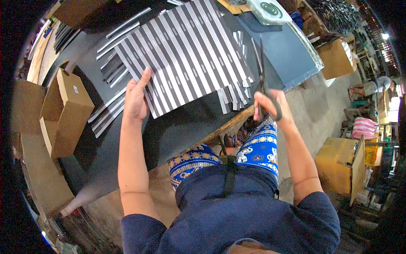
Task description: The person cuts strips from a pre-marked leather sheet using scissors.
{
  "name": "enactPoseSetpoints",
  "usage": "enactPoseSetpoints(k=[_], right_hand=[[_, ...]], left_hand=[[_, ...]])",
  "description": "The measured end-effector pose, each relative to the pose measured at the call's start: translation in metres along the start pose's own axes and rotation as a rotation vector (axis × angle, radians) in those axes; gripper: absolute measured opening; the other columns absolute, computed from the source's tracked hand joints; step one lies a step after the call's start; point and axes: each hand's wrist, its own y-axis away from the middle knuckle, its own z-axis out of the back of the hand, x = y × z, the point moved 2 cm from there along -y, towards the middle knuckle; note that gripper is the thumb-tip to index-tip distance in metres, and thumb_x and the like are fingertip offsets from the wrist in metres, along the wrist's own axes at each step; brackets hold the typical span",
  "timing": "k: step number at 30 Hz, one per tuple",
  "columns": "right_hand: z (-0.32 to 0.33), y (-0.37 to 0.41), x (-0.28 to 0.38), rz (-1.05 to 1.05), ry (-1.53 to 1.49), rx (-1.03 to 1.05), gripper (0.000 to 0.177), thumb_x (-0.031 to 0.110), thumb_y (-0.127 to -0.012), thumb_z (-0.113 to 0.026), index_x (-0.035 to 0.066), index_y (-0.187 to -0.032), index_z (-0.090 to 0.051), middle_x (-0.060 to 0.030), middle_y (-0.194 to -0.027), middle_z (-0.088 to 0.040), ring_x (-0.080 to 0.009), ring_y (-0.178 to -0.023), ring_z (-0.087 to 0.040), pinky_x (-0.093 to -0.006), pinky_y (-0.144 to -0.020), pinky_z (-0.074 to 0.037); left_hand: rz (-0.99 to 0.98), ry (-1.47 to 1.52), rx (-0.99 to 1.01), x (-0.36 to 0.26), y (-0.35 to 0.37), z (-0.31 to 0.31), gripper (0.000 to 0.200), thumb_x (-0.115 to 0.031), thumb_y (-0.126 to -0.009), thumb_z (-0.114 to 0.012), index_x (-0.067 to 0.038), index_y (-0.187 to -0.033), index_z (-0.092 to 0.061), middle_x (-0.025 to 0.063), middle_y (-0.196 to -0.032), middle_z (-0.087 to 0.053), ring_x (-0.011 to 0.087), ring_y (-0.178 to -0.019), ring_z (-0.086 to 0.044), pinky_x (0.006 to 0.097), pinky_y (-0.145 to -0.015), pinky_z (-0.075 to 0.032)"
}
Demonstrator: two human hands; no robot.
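Observation:
My left hand [137, 99] grips the near left edge of a large sheet with black and white stripes [182, 59], its thumb lying on top. The sheet is tilted above the dark table. In my right hand [275, 106] is a pair of scissors [261, 72], blades pointing away from me and slightly apart. The scissors are to the right of the sheet and not touching it. Cut black and white strips [112, 108] lie on the table left of the sheet, and more strips [234, 97] show beneath its right corner.
An open cardboard box [69, 110] stands on the left of the dark table [169, 135]. At the back right is a clear container with a green coil [270, 9], beside a grey-blue panel [281, 48]. Boxes [338, 158] stand on the floor at right; another person [372, 86] is farther off.

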Motion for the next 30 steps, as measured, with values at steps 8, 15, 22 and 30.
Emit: enactPoseSetpoints(k=[8,15,22,30], right_hand=[[-0.017,0.051,-0.026,-0.04,0.11,0.062,0.036,0.034,-0.073,-0.07,0.001,-0.066,-0.058,-0.0027,-0.054,-0.055,-0.0089,-0.046,-0.053,-0.0219,-0.043,-0.041],[-0.024,0.041,-0.022,-0.071,0.076,0.067,0.039,0.037,-0.073,-0.07,0.0,-0.067,-0.059,-0.0035,-0.053,-0.055,-0.0092,-0.045,-0.053,-0.0225,-0.041,-0.042],[-0.024,0.036,-0.023,-0.05,0.079,0.081,0.04,0.038,-0.072,-0.07,-0.001,-0.069,-0.06,-0.0043,-0.053,-0.055,-0.01,-0.045,-0.054,-0.0232,-0.041,-0.042],[-0.023,0.036,-0.021,-0.042,0.109,0.077,0.039,0.037,-0.072,-0.071,-0.001,-0.066,-0.059,-0.0045,-0.053,-0.056,-0.0101,-0.044,-0.054,-0.0234,-0.042,-0.042]], left_hand=[[-0.035,0.048,0.067,0.004,0.004,-0.008,0.026,-0.018,-0.087,-0.054,0.003,-0.101,-0.055,0.0127,-0.095,-0.062,0.0162,-0.08,-0.062,0.027,-0.071,-0.053],[-0.028,-0.011,0.096,0.008,0.003,-0.008,0.028,-0.022,-0.087,-0.055,0.001,-0.103,-0.054,0.0099,-0.097,-0.061,0.0152,-0.081,-0.062,0.0267,-0.071,-0.052],[-0.028,0.033,0.095,0.007,0.006,-0.012,0.027,-0.02,-0.086,-0.055,0.003,-0.101,-0.054,0.0126,-0.093,-0.062,0.0162,-0.079,-0.063,0.0268,-0.068,-0.054],[-0.03,0.065,0.111,0.006,0.007,-0.014,0.027,-0.02,-0.086,-0.055,0.003,-0.1,-0.054,0.0137,-0.09,-0.063,0.0162,-0.075,-0.064,0.0258,-0.064,-0.055]])
